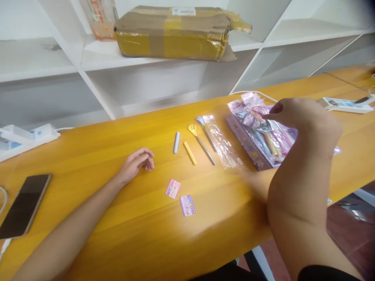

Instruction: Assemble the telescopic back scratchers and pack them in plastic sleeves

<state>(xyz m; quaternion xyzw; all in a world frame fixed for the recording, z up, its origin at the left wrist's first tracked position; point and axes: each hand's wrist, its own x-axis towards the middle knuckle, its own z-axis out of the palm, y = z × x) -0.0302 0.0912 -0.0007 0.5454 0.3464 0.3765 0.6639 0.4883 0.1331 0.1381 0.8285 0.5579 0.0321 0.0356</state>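
Right hand (304,121) raised over the purple stationery pack (258,136) at the right of the bench (117,226), fingertips pinched on the crinkled plastic at its top edge, pack lying directly under that grip. Left hand (136,162) resting loosely curled and empty on the bench, well apart from the pack. Between them: blue cap (176,142), yellow cap (190,152), two small back-scratchers (202,142), two small cards (180,197).

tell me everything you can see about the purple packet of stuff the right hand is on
The flat purple packet lies on the yellow-orange wooden table, its near edge printed with small pale shapes. Crinkled clear plastic wrap covers pink, blue and yellowish stick-like pieces inside. The right hand hangs over its far end, fingertips pinching the wrap. An empty clear sleeve lies beside it.
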